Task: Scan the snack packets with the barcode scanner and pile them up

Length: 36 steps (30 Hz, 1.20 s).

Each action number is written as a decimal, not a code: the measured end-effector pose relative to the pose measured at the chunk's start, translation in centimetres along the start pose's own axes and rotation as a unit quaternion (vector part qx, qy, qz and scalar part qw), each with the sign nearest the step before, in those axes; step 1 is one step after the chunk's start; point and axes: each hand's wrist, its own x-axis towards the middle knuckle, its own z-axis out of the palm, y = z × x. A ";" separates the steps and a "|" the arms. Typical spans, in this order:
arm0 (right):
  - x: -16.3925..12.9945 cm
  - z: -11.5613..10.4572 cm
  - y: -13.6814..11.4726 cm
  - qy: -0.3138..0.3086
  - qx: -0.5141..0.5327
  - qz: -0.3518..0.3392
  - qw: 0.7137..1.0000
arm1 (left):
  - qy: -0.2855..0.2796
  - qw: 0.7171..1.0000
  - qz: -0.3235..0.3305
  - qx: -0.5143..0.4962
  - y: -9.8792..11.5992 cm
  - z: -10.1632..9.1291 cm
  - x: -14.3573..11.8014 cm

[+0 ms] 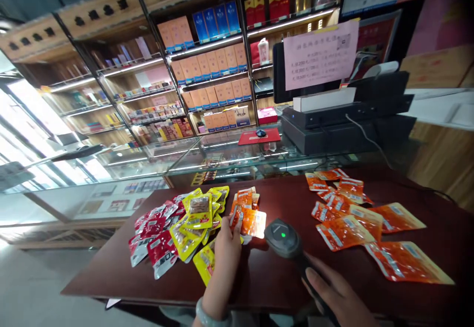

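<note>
My left hand (226, 248) pinches an orange foil snack packet (251, 222) under the black handheld barcode scanner (285, 236) gripped in my right hand (333, 290). Orange packets spread right (355, 218) look done; red-yellow pile (177, 230) remains.

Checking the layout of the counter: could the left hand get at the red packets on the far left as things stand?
Probably yes. The left hand holds an orange packet beside the yellow packets; the red packets lie just beyond on the open table, with nothing blocking, though it is occupied.
</note>
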 end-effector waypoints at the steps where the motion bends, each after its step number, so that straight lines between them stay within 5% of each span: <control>1: 0.3 0.2 0.2 -0.007 0.005 0.000 1.000 | -0.001 1.000 -0.010 0.005 0.0 -0.3 0.1; 10: 0.7 -0.2 0.7 -0.008 -0.067 -0.031 0.997 | 0.002 0.985 -0.009 0.172 0.0 -1.0 2.7; 17: -1.6 -2.9 -0.6 0.099 -0.090 -0.032 0.990 | 0.097 0.937 0.175 0.288 1.4 1.2 1.9; 22: -3.1 -5.3 -1.2 0.141 -0.030 -0.054 0.988 | -0.042 0.943 0.260 0.202 6.8 6.0 -1.1; 26: -4.0 -7.5 -0.5 0.195 -0.004 -0.026 0.980 | -0.173 0.921 0.294 0.190 11.1 10.6 -3.2; 29: -4.5 -8.9 0.3 0.215 0.020 -0.019 0.976 | -0.219 0.904 0.306 0.202 13.3 13.2 -3.7; 33: -5.0 -9.9 0.8 0.250 0.022 0.008 0.968 | -0.239 0.895 0.302 0.223 14.6 14.9 -3.7; 36: -5.3 -10.5 0.8 0.263 0.021 0.026 0.964 | -0.271 0.917 0.227 0.184 14.1 14.4 -3.6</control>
